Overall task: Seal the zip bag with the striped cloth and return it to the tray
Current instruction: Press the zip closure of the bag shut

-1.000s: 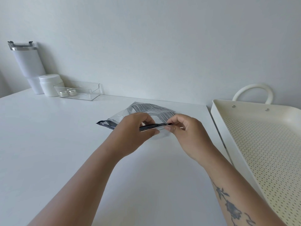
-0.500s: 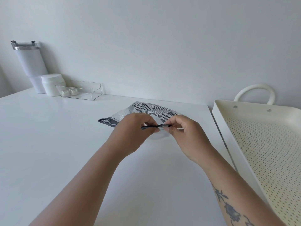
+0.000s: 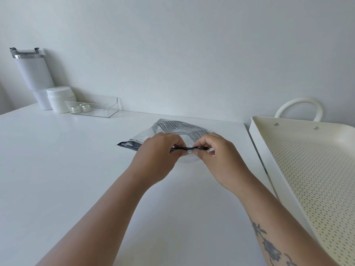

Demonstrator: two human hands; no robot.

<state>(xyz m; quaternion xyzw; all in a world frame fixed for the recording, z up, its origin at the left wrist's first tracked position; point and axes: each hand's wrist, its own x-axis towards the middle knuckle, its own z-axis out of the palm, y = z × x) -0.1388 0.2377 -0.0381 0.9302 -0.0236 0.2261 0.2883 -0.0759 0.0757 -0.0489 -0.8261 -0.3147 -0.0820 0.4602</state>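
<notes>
A clear zip bag (image 3: 146,135) with a dark zip strip lies on the white table, holding a black-and-white striped cloth (image 3: 182,127). My left hand (image 3: 157,154) pinches the dark strip from the left, and my right hand (image 3: 217,156) pinches it from the right. A short piece of strip shows between the two sets of fingertips, and its left end sticks out past my left hand. The cream perforated tray (image 3: 257,135) with a white loop handle stands at the right, apart from the bag. My hands hide the bag's near edge.
At the back left against the wall stand a white tumbler (image 3: 34,73), a white jar (image 3: 59,98) and a clear plastic box (image 3: 96,106) with two small jars inside. The table's right edge runs beside the tray.
My hands have drawn closer together along the zip strip, so less of it shows between my fingertips. The bag has stayed in place on the table.
</notes>
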